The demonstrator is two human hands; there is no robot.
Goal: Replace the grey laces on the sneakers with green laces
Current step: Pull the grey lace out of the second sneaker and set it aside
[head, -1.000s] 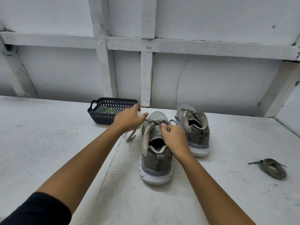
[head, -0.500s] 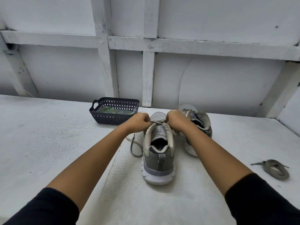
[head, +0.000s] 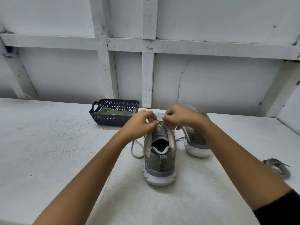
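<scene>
Two grey sneakers stand on the white table, heels toward me. The near sneaker is in the middle, and the second sneaker sits behind it to the right, partly hidden by my right forearm. My left hand and my right hand are over the near sneaker's eyelets, and both pinch its grey lace. One loose end loops on the table left of the shoe. Green laces lie in a dark basket.
A removed grey lace lies coiled at the right of the table. The basket stands at the back, left of the shoes, near a white panelled wall.
Both hands have lifted slightly over the near sneaker's top eyelets, still pinching the lace. The loose lace end lies further out on the left. The second sneaker has not moved.
</scene>
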